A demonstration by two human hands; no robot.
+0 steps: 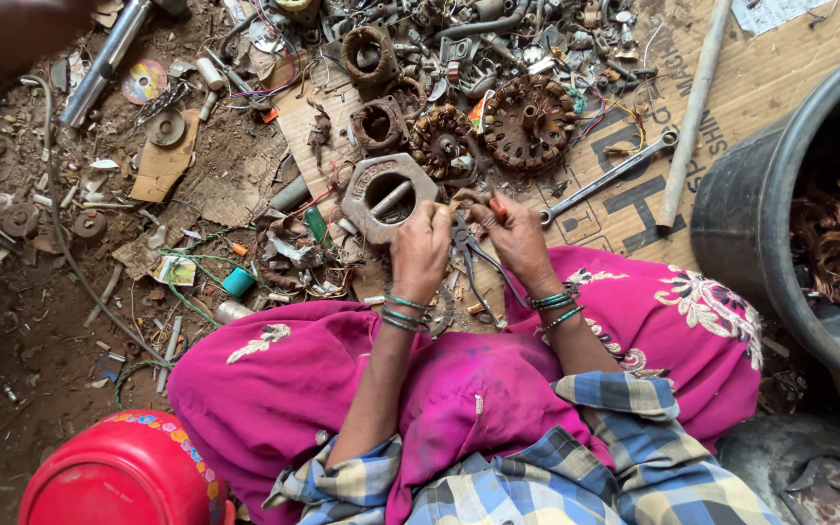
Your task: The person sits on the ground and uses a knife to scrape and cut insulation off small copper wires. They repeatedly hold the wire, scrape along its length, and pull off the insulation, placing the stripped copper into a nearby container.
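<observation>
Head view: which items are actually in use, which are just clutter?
In use:
left hand
right hand
pliers between the hands
hexagonal metal housing, right by the left hand

Lying about:
spanner
rusty stator rings
black tub
red plastic pot
steel tube

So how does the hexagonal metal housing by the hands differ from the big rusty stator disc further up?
The hexagonal housing is grey, six-sided and hollow, with a bar across its opening; the stator disc is rust-brown, round and ringed with toothed coil poles. The housing lies touching the left hand; the disc lies apart from both hands. Both rest flat on the cardboard.
</observation>
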